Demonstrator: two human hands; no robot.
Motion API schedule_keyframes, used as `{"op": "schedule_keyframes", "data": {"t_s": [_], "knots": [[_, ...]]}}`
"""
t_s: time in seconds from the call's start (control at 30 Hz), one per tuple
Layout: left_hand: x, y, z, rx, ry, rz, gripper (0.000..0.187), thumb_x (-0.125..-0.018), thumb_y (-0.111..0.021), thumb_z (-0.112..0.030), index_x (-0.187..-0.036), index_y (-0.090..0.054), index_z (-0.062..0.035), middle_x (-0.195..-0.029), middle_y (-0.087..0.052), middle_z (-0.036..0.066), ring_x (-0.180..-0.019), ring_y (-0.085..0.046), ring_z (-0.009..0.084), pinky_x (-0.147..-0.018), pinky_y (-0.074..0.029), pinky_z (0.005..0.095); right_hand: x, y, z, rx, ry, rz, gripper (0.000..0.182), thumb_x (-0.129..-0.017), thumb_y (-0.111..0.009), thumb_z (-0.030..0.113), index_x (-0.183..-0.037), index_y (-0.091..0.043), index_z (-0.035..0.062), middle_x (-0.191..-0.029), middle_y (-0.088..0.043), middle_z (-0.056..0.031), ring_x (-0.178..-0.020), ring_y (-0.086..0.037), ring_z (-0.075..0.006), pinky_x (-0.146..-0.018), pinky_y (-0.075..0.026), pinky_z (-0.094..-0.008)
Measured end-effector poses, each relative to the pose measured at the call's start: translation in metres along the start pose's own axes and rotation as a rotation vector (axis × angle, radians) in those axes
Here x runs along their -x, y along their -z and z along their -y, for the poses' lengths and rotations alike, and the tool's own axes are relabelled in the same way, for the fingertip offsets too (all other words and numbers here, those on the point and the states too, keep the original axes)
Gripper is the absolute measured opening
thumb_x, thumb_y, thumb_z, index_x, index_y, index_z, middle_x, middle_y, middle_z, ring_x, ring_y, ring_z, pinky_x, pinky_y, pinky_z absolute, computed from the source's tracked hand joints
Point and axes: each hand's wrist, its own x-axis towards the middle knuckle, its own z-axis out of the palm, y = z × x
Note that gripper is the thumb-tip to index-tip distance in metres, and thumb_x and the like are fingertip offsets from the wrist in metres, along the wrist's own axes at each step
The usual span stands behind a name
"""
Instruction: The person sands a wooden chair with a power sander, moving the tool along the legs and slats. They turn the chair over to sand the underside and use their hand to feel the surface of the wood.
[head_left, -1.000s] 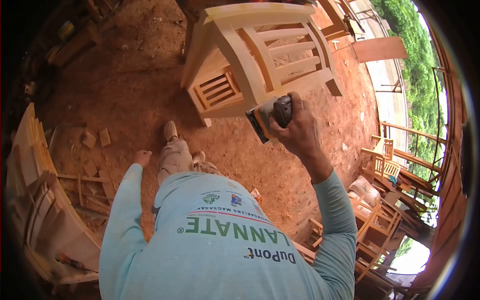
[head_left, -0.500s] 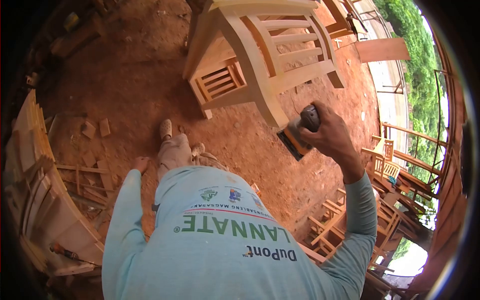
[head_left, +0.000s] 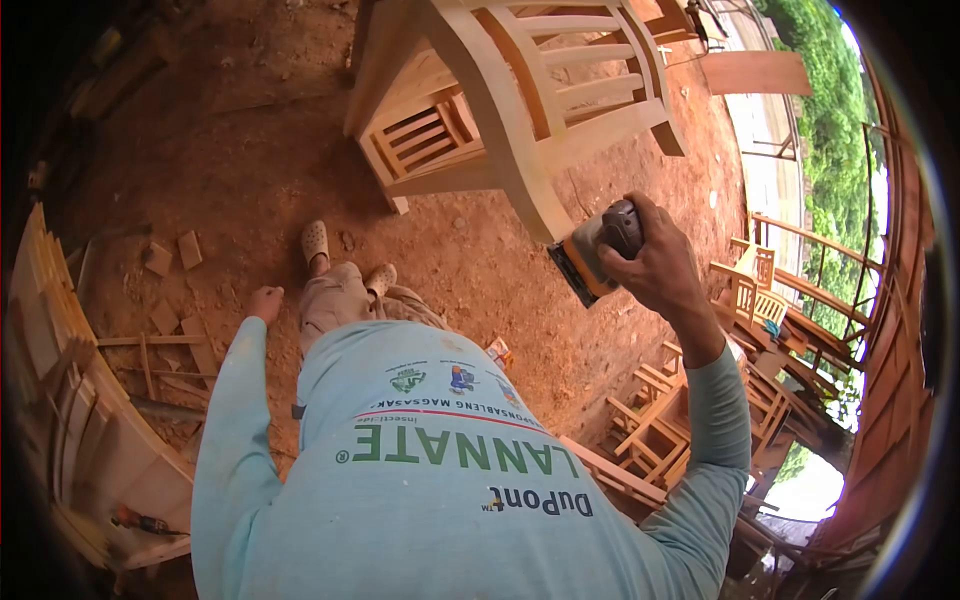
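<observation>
My right hand (head_left: 665, 260) is wrapped round the grip of an orange and black power sander (head_left: 590, 250). The sander is right at the lower end of a curved post on a pale wooden chair (head_left: 500, 110), its flat pad facing down and left. Slats fill the chair's back, and a second slatted panel shows low on its left side. My left hand (head_left: 265, 303) hangs low beside my leg, fingers curled in and nothing visible in them, over the dirt floor.
Stacked boards (head_left: 110, 440) stand at the left, with a drill-like orange tool (head_left: 140, 519) on them. Wood offcuts (head_left: 175, 255) lie on the reddish dirt floor (head_left: 400, 270). Several wooden chair frames (head_left: 660, 420) stand at the right, and more chairs (head_left: 755, 285) sit behind.
The view has shifted slightly, so the chair sits a little higher and further left. My left hand has risen slightly; the sander stays in my right hand, close to the post's end.
</observation>
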Motion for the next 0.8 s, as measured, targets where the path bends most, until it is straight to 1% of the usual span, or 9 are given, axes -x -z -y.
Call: {"op": "schedule_keyframes", "data": {"t_s": [0.1, 0.2, 0.3, 0.43, 0.53, 0.63, 0.7, 0.73, 0.8], "knots": [[-0.015, -0.009, 0.008, 0.092, 0.022, -0.021, 0.05, -0.095, -0.063, -0.045, -0.113, -0.079, -0.0015, -0.121, -0.077, 0.024, -0.116, -0.071, 0.0436, -0.103, -0.053, 0.0504, -0.009, -0.003, 0.007, 0.024, 0.024, -0.004, 0.069, -0.082, -0.081, 0.032, -0.142, -0.059, 0.0068, -0.115, -0.066, -0.025, -0.099, -0.072, -0.0428, -0.088, -0.06, -0.051], [-0.003, 0.005, -0.01, 0.112, 0.075, 0.06, 0.048, -0.095, -0.064, -0.044, -0.109, -0.08, -0.0011, -0.116, -0.079, 0.023, -0.113, -0.072, 0.0432, -0.1, -0.054, 0.05, -0.026, -0.008, 0.015, 0.026, 0.039, -0.028, 0.071, -0.082, -0.081, 0.032, -0.144, -0.058, 0.0072, -0.115, -0.065, -0.026, -0.099, -0.072, -0.0447, -0.088, -0.06, -0.0522], [-0.007, 0.001, -0.001, 0.104, 0.064, 0.031, 0.046, -0.094, -0.065, -0.042, -0.107, -0.082, -0.0009, -0.113, -0.08, 0.023, -0.111, -0.073, 0.0429, -0.101, -0.055, 0.0491, -0.046, -0.017, 0.023, 0.013, 0.036, -0.043, 0.071, -0.083, -0.08, 0.033, -0.145, -0.056, 0.0074, -0.115, -0.065, -0.0266, -0.1, -0.072, -0.0456, -0.088, -0.059, -0.0532], [-0.012, -0.003, 0.009, -0.003, 0.019, 0.005, 0.048, -0.095, -0.066, -0.042, -0.113, -0.081, -0.0008, -0.117, -0.079, 0.024, -0.116, -0.072, 0.043, -0.104, -0.054, 0.0485, -0.055, -0.025, 0.036, -0.035, 0.04, -0.122, 0.073, -0.083, -0.08, 0.033, -0.146, -0.055, 0.0067, -0.116, -0.065, -0.0266, -0.101, -0.072, -0.0464, -0.088, -0.059, -0.0535], [-0.007, 0.002, 0.001, 0.004, 0.047, 0.033, 0.05, -0.096, -0.066, -0.043, -0.118, -0.079, 0.0, -0.122, -0.077, 0.025, -0.119, -0.071, 0.0433, -0.105, -0.054, 0.0491, -0.05, -0.022, 0.035, -0.042, 0.041, -0.068, 0.074, -0.083, -0.08, 0.036, -0.145, -0.055, 0.006, -0.116, -0.065, -0.0271, -0.102, -0.072, -0.047, -0.09, -0.059, -0.0535], [-0.008, 0.007, -0.01, 0.012, 0.063, 0.064, 0.051, -0.098, -0.066, -0.043, -0.121, -0.078, 0.0011, -0.125, -0.076, 0.025, -0.12, -0.07, 0.0427, -0.106, -0.053, 0.0495, -0.036, -0.001, 0.032, 0.06, -0.001, 0.095, 0.073, -0.083, -0.081, 0.038, -0.144, -0.056, 0.0057, -0.116, -0.066, -0.0273, -0.104, -0.072, -0.0467, -0.091, -0.059, -0.0538], [-0.014, 0.01, -0.013, 0.04, 0.061, 0.095, 0.05, -0.099, -0.067, -0.043, -0.121, -0.077, 0.0014, -0.125, -0.076, 0.025, -0.12, -0.07, 0.0417, -0.106, -0.053, 0.0495, -0.031, 0.004, 0.023, 0.094, -0.015, 0.129, 0.072, -0.083, -0.081, 0.039, -0.142, -0.057, 0.0056, -0.116, -0.067, -0.0275, -0.103, -0.072, -0.0466, -0.091, -0.059, -0.0541], [-0.015, 0.008, -0.013, 0.027, 0.056, 0.061, 0.047, -0.1, -0.067, -0.042, -0.117, -0.077, 0.001, -0.116, -0.077, 0.02, -0.108, -0.071, 0.0356, -0.097, -0.054, 0.0468, -0.031, 0.004, 0.021, 0.111, -0.022, 0.146, 0.072, -0.083, -0.081, 0.039, -0.142, -0.057, 0.0056, -0.116, -0.067, -0.0277, -0.103, -0.072, -0.0465, -0.091, -0.059, -0.0542], [-0.015, 0.007, -0.019, -0.003, 0.044, -0.008, 0.042, -0.101, -0.066, -0.04, -0.107, -0.077, 0.0002, -0.096, -0.078, 0.011, -0.083, -0.073, 0.0233, -0.078, -0.058, 0.0413, -0.034, 0.0, 0.027, 0.102, -0.021, 0.083, 0.071, -0.083, -0.081, 0.038, -0.141, -0.057, 0.0057, -0.116, -0.067, -0.0278, -0.103, -0.072, -0.0464, -0.09, -0.059, -0.0542]]}}
